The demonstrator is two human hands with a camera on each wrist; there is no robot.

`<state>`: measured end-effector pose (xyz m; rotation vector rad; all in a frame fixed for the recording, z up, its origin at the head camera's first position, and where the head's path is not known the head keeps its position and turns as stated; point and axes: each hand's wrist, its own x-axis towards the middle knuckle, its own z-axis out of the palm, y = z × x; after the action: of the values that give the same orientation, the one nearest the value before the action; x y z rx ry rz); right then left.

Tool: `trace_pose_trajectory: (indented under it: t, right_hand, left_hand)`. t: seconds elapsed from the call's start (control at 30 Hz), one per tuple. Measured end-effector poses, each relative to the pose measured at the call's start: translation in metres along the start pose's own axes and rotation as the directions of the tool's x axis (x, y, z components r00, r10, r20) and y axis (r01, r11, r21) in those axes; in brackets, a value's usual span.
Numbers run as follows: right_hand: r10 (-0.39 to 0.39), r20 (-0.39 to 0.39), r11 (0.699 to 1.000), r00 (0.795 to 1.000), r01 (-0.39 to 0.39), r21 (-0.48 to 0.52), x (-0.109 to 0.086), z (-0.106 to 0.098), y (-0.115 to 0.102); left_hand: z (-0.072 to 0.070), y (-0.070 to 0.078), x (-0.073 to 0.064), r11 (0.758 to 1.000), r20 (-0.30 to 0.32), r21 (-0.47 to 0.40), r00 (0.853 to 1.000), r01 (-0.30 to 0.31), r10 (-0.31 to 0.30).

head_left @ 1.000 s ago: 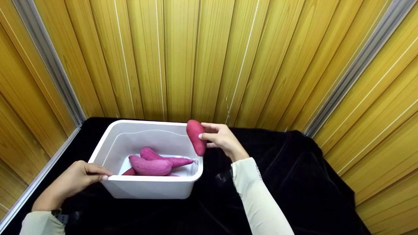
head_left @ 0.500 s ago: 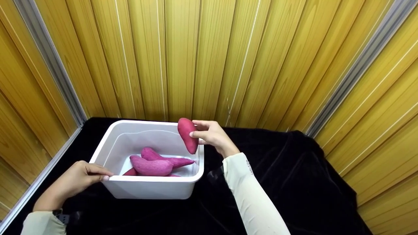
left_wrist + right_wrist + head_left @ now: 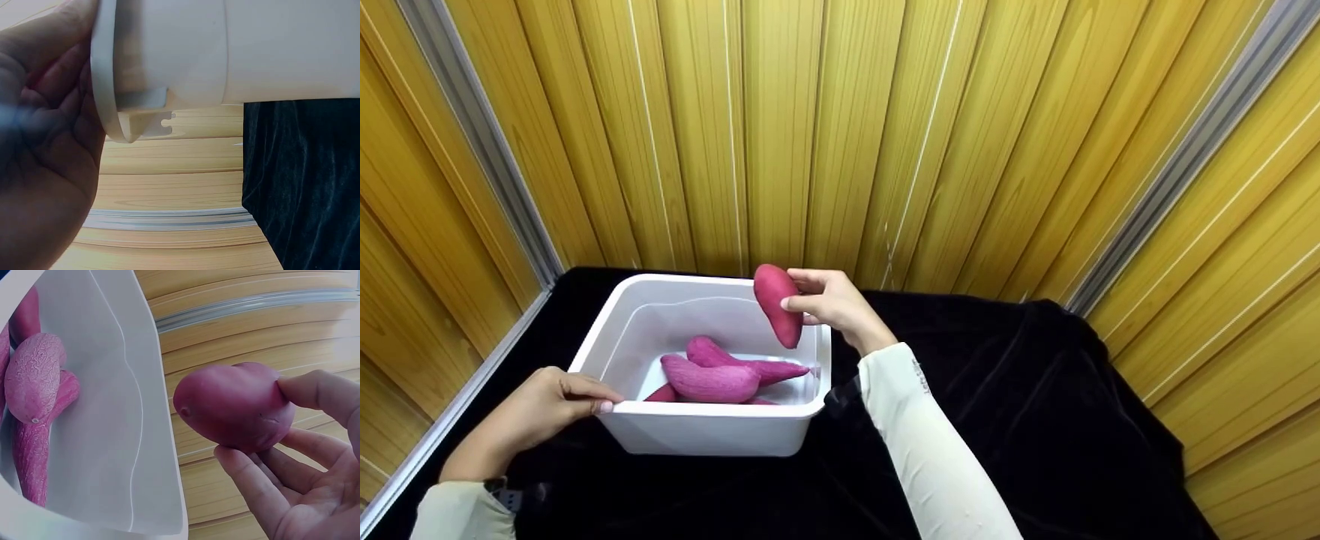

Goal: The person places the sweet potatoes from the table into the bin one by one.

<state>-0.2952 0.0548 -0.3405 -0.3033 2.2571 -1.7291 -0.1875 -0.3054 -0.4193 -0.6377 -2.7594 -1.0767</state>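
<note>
My right hand [image 3: 836, 306] pinches a smooth red sweet potato [image 3: 777, 304] between thumb and fingers, tilted over the right end of a white plastic bin [image 3: 712, 430]. In the right wrist view the held sweet potato [image 3: 236, 405] shows its rounded end, with fingertips at its side and below. My left hand [image 3: 544, 405] grips the bin's near left corner, thumb and fingers pinching the rim [image 3: 104, 73]. Inside the bin, two wrinkled purple sweet potatoes [image 3: 712, 381] lie crossed, one over the other. Part of a redder one [image 3: 662, 394] shows beneath, mostly hidden by the near wall.
Black velvet cloth [image 3: 990, 405] covers the table under the bin and out to the right. Yellow wood-look panels [image 3: 847, 135] rise behind and at both sides, with grey metal strips [image 3: 1177, 157] at the corners.
My right hand has carried the red sweet potato leftward and slightly up, from the bin's right rim to over its inside. The left hand has kept its grip on the rim.
</note>
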Motion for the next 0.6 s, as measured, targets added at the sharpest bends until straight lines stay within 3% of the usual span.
trace_pose_trajectory:
  t: [0.43,0.6]
  right_hand:
    - [-0.006,-0.001,1.0,1.0,0.006,-0.006,0.005,0.0061,0.0036]
    - [0.001,-0.009,1.0,1.0,-0.001,-0.01,0.0062,0.0064,0.0047]
  left_hand:
    - [-0.0008,0.0043,0.0005,0.998,0.032,0.023,0.998,0.062,-0.063]
    - [-0.0007,0.0039,0.0008,0.998,0.032,0.024,0.998,0.06,-0.061]
